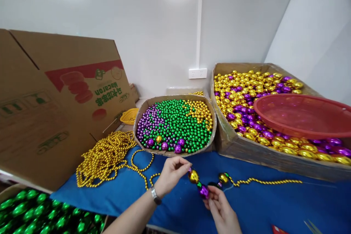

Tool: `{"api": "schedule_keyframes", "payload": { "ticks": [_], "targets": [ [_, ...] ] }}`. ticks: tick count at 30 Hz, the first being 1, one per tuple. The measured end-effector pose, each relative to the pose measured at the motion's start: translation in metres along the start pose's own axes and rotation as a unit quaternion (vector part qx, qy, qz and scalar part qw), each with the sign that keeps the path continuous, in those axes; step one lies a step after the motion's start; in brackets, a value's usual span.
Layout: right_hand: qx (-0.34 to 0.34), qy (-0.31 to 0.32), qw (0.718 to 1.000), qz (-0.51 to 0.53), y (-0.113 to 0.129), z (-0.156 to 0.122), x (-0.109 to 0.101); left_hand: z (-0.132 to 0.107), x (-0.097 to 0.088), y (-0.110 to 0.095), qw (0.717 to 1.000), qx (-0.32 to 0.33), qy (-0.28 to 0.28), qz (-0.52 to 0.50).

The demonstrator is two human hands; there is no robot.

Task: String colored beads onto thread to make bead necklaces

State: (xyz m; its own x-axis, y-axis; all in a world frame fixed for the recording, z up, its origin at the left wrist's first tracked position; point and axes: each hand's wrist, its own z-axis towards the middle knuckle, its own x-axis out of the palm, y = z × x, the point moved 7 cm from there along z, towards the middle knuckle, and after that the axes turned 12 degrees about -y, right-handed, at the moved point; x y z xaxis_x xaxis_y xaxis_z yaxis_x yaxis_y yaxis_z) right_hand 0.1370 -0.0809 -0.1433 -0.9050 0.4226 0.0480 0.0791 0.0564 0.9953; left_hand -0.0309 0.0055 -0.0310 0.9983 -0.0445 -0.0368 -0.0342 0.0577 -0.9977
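Observation:
Between my two hands runs a strand of large and small shiny beads. My left hand (172, 175), with a watch (155, 195) on its wrist, pinches the strand's end by a small purple bead. Just below that hang a large gold bead (193, 176) and a large purple bead (203, 192). My right hand (221, 206) has its fingers closed around the strand at the purple bead. Past it lie another gold bead (223, 178) and a gold bead chain (268, 180) on the blue cloth (181, 208), with thin thread beyond.
A carton of small beads (175, 124) stands ahead. To the right, a large carton (236, 150) of gold and purple beads carries a red basin (301, 115). Gold bead chains (106, 157) lie left, near a tall cardboard box (63, 117). Green beads (49, 212) fill the lower left. Tweezers (312, 227) lie front right.

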Motion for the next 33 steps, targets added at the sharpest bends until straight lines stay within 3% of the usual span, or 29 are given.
{"api": "schedule_keyframes", "payload": {
  "ticks": [3,6,10,14,17,19,22,26,33],
  "targets": [
    [-0.065,0.026,0.994,-0.088,0.018,0.001,-0.006,-0.006,0.005,-0.024,0.991,0.109,0.008,0.079],
    [-0.122,0.053,0.981,-0.143,0.056,0.007,-0.009,-0.012,0.012,-0.06,0.972,0.202,0.014,0.118],
    [-0.197,0.095,0.96,-0.175,0.113,0.012,0.005,-0.015,0.024,-0.107,0.957,0.271,0.029,0.102],
    [-0.28,0.142,0.932,-0.183,0.153,0.009,0.022,-0.015,0.034,-0.134,0.946,0.313,0.027,0.077],
    [-0.328,0.122,0.915,-0.201,0.169,0.01,0.023,-0.017,0.039,-0.139,0.94,0.331,0.027,0.077],
    [-0.33,0.146,0.909,-0.209,0.168,0.01,0.026,-0.019,0.041,-0.139,0.939,0.336,0.026,0.074],
    [-0.293,0.193,0.914,-0.204,0.15,0.013,0.033,-0.019,0.037,-0.135,0.944,0.325,0.011,0.061],
    [-0.254,0.193,0.927,-0.199,0.131,0.016,0.033,-0.013,0.027,-0.127,0.953,0.299,-0.015,0.053],
    [-0.202,0.221,0.939,-0.171,0.142,0.014,0.03,-0.007,0.012,-0.1,0.977,0.199,-0.063,-0.052]
  ]
}}
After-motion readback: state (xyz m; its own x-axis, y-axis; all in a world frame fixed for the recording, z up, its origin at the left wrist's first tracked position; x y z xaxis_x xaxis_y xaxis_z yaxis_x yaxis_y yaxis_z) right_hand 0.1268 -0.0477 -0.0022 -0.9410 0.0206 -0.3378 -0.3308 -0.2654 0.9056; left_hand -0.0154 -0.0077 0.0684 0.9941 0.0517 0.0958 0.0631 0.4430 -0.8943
